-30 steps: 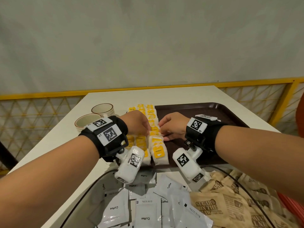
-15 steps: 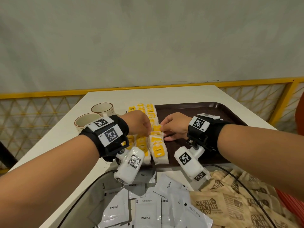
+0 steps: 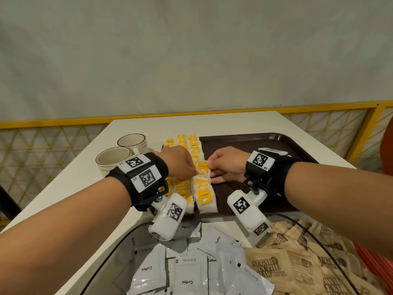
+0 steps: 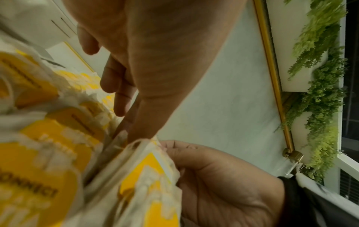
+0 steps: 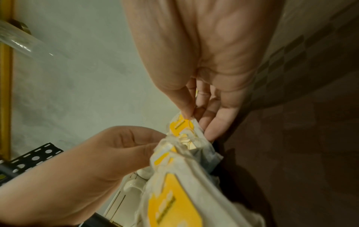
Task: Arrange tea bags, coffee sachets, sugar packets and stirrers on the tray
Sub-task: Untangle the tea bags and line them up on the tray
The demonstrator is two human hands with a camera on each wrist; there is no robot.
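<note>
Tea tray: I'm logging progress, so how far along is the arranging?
Done: rows of tea bags line the tray's left side. In hand: the left hand and right hand pinch one tea bag. Left: coffee sachets and sugar packets lie off-tray; no stirrers visible.

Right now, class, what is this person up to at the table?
A person is laying tea bags in rows along the left side of a brown tray. Both hands meet over one bag in the row: the left hand and right hand each pinch it at the top. Coffee sachets and brown sugar packets lie heaped at the near edge, not yet on the tray. Two cups stand to the left. No stirrers are visible.
</note>
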